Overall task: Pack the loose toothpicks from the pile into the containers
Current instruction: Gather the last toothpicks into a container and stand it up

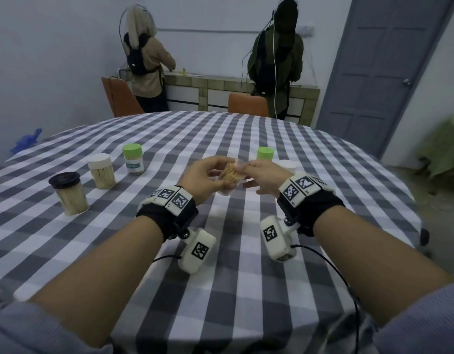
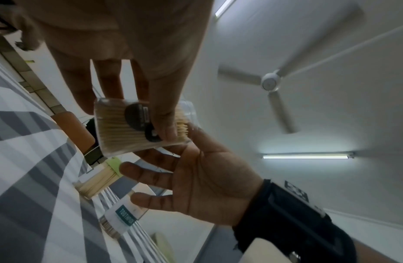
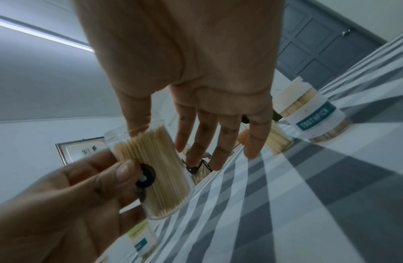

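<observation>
Between the two hands, lifted off the checked cloth [image 1: 220, 290], a clear plastic jar [image 1: 229, 178] is tipped on its side, its open mouth toward the right hand [image 1: 265, 176]. The left hand [image 1: 206, 178] holds it, thumb curled over the smooth round wall beside a dark sticker and fingers wrapped behind. Pale wooden toothpicks [image 3: 150, 170] fill it, thin straight sticks lying parallel along the jar, their tips just short of the rim. At the mouth the right thumb touches the rim and stick ends; its other fingers [image 3: 252, 142] reach past the jar, straight and spread, gripping nothing.

Left of the grip stand three upright cylinders of toothpicks: a black-lidded jar [image 1: 68, 194] nearest the wearer, a white-lidded jar [image 1: 101, 171] next, and a green-lidded jar [image 1: 133, 159] with a teal label farthest. Just beyond the right hand stand two more, a green-capped one [image 1: 265, 153] and a white-capped one [image 1: 288, 166], largely hidden by the hand. Both wrists carry black bands with white blocks printed in square black patterns. No loose pile shows near the grip.
</observation>
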